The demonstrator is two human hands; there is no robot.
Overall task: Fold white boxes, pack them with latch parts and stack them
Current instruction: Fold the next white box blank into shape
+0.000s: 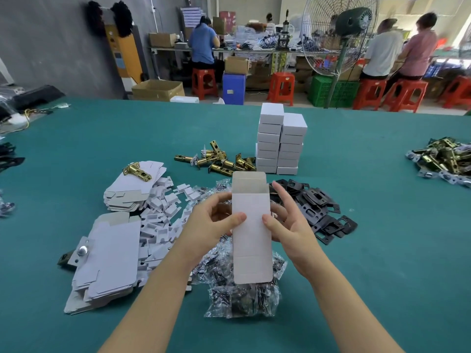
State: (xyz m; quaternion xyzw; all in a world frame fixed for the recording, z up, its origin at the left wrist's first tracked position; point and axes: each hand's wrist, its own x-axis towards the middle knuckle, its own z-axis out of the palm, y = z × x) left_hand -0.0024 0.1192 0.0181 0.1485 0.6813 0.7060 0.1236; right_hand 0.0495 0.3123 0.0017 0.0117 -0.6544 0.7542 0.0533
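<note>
The white box (251, 225) was pinched between left hand (216, 220) and right hand (288, 220); the bottom flap (hanging unfolded) should be tucked squarely before latch parts (219, 159) were loaded.

You are working over a teal table (356, 250), holding a white box (251, 225) whose open flaps are showing grey-brown card inside. Beside it the stacked boxes (279, 141) and flat blanks (109, 261) are showing plain white, the latches (219, 159) are gleaming brass-gold, and the plates (316, 210) are lying matte black. Behind, red stools (281, 87), a blue stool (233, 88) and a green crate (334, 90) are standing out.
</note>
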